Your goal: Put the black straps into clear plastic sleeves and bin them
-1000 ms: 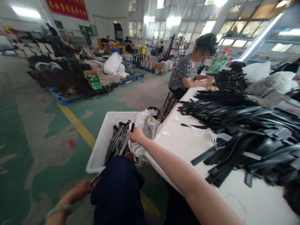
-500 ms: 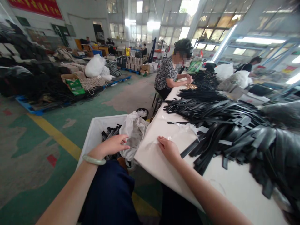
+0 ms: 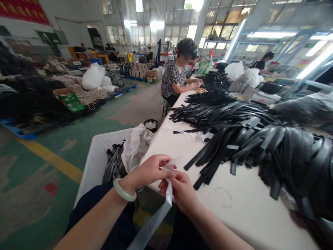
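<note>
see-thru white strip (image 3: 156, 219) is in both hands, just off the near l corner of the white tbl (image 3: 244, 208); its top end pokes up past the fingertips, rest runs down over the lap. l hand (image 3: 148, 172) part closed, fingers curled, strip pinched nr its top; pale bangle (image 3: 125, 190) on that wrist. r hand (image 3: 184, 191) close beside it, also mostly closed, thumb & fingers pinching strip a bit lower. fingertips overlap, so can't tell exact grip.

around: heap of black straps (image 3: 234, 130) covers much of tbl, fwd & to r of r hand, loose ends pointing twd the hands. white tub (image 3: 90, 163) to l of hands, w/ dark & grey strips (image 3: 113, 163) inside. crumpled white bag (image 3: 136, 146) slumps over tub's r side, btwn it & tbl, hiding some contents; dark trousers (image 3: 96, 201) block tub's near end. black bin (image 3: 151, 129) behind bag. co-worker (image 3: 172, 77) sits further up tbl's l side.
</note>
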`<action>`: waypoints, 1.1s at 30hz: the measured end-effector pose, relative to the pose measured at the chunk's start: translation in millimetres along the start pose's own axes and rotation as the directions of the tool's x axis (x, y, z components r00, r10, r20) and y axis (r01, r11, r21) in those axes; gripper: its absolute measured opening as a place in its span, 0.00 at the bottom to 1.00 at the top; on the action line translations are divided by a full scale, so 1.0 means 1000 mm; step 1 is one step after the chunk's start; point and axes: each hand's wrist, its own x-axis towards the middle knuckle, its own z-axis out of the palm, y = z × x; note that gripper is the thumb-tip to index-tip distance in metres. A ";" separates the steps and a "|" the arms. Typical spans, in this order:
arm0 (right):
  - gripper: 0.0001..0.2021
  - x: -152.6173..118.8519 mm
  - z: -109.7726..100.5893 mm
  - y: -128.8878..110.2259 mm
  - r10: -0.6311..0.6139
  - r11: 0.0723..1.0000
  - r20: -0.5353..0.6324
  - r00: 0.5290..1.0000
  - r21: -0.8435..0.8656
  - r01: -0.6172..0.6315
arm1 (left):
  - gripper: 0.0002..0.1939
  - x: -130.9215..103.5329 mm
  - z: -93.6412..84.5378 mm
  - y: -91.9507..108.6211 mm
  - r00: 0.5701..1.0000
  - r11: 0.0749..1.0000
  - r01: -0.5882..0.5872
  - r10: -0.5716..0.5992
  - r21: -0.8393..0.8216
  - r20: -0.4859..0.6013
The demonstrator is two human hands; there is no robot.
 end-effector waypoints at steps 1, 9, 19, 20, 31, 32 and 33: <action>0.20 0.003 -0.002 0.000 -0.028 0.997 -0.032 0.999 -0.067 0.026 | 0.15 0.008 0.006 -0.008 0.994 1.000 0.014 -0.017 -0.027 -0.103; 0.22 0.009 -0.019 0.020 -0.109 0.873 -0.016 0.994 -0.480 0.087 | 0.15 0.040 0.021 -0.048 0.916 0.868 0.072 -0.252 -0.491 -0.312; 0.25 0.062 -0.122 -0.057 -0.329 0.023 -0.330 0.885 -0.940 -0.341 | 0.13 0.035 0.015 -0.051 0.939 0.996 0.078 -0.085 -0.036 -0.333; 0.25 0.070 -0.126 -0.061 -0.320 0.013 -0.351 0.880 -0.930 -0.367 | 0.13 0.033 0.016 -0.050 0.940 0.996 0.081 -0.065 0.032 -0.336; 0.22 0.094 -0.130 -0.056 -0.105 0.147 -0.422 0.901 -0.902 -0.405 | 0.14 0.007 0.007 -0.052 0.931 0.961 0.013 0.089 0.276 -0.354; 0.21 0.092 -0.130 -0.054 -0.116 0.184 -0.435 0.893 -0.893 -0.411 | 0.14 0.005 0.006 -0.053 0.934 0.961 0.011 0.089 0.277 -0.347; 0.21 0.091 -0.130 -0.052 -0.131 0.223 -0.451 0.883 -0.881 -0.417 | 0.14 0.003 0.005 -0.054 0.935 0.960 0.013 0.088 0.280 -0.342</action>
